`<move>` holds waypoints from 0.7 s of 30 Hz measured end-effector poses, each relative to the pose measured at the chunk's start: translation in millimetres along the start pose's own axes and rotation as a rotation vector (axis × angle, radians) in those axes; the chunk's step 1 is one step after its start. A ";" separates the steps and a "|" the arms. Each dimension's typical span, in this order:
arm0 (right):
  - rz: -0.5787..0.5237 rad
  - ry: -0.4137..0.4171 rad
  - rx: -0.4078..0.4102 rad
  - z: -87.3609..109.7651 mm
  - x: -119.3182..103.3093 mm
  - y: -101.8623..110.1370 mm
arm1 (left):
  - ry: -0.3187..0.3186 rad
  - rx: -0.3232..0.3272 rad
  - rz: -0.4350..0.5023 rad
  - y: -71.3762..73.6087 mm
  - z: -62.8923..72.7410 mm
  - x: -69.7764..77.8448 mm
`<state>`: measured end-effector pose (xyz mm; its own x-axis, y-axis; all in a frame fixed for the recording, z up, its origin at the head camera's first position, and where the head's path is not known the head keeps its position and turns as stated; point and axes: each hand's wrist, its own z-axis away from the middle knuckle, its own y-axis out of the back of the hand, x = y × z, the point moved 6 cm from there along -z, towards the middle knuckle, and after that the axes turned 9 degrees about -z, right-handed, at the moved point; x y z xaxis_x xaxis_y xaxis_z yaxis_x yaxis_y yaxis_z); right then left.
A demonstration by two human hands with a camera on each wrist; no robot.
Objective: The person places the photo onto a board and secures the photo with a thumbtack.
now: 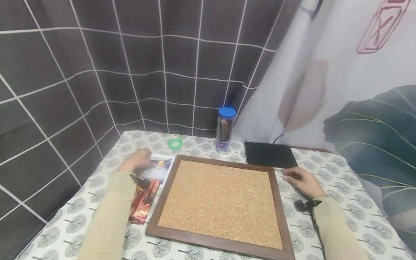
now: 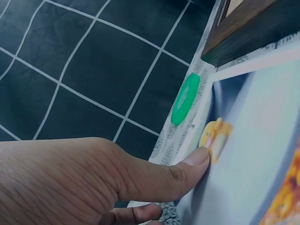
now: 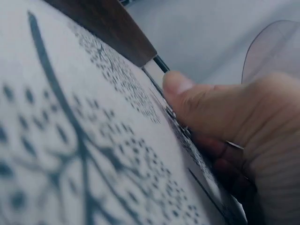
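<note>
At the left, my left hand (image 1: pixel 138 159) rests by a pair of overlapping photo prints. Its thumb (image 2: pixel 187 176) lies over the edge of the upper print (image 2: pixel 253 154), which shows a small yellow figure on a pale surface. The other fingers are mostly hidden beyond the print's edge. A red-orange print (image 1: pixel 144 202) lies nearer the body. Right of the prints lies a cork board (image 1: pixel 221 202) in a brown wooden frame. My right hand (image 1: pixel 303 181) rests on the tablecloth beside the frame's far right corner, fingers loosely bent, holding nothing.
Behind the board stands a clear tube (image 1: pixel 224 131) with a blue lid and slim sticks inside. A green ring (image 1: pixel 175 144), like a tape roll, lies at the back left. A flat black pad (image 1: pixel 269 154) with a cable lies at the back right. Curtains border the table.
</note>
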<state>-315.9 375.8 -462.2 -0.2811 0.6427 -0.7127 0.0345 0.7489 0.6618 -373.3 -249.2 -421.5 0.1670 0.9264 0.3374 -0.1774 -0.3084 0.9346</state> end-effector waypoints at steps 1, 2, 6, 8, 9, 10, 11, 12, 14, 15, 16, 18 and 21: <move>0.009 0.007 0.008 0.0 0.0 -0.2 | -0.006 0.000 0.010 -1.0 -0.9 0.5; 0.019 0.016 0.017 -0.1 -0.4 -0.3 | -0.014 0.000 0.020 -1.9 -1.7 0.9; 0.056 0.044 0.046 -0.4 -2.7 -2.2 | -0.017 0.002 0.049 -3.9 -2.0 0.3; 0.068 0.054 0.055 -0.5 -2.9 -2.7 | -0.012 0.001 0.052 -4.1 -2.0 -0.3; 0.074 0.055 0.059 -0.5 -2.5 -2.9 | -0.017 -0.001 0.048 -4.2 -2.1 -0.2; 0.081 0.055 0.065 -0.6 -2.0 -2.7 | -0.017 -0.002 0.048 -4.4 -2.3 -0.3; 0.086 0.056 0.073 -0.8 -1.6 -2.5 | -0.017 -0.002 0.047 -4.5 -2.6 -0.5; 0.089 0.056 0.080 -1.0 -1.1 -1.9 | -0.016 -0.001 0.048 -4.6 -3.0 -0.6; 0.094 0.054 0.093 -2.2 0.1 -1.0 | -0.018 0.002 0.040 -4.4 -4.2 -0.9; 0.093 0.053 0.099 -2.8 0.7 -0.4 | -0.015 0.001 0.043 -4.4 -4.6 -1.2; 0.098 0.053 0.104 -3.4 1.0 0.0 | -0.006 0.003 0.053 -4.6 -5.1 -1.9; 0.105 0.048 0.111 -4.1 1.9 1.1 | 0.001 0.008 0.062 -5.4 -5.6 -2.7; 0.121 0.029 0.111 -3.5 3.7 2.7 | 0.006 0.016 0.093 -7.6 -6.5 -3.7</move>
<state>-320.2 379.6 -462.3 -0.2961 0.7256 -0.6212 0.1746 0.6805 0.7117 -378.9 -249.0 -430.6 0.1451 0.8947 0.4224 -0.1763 -0.3967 0.9009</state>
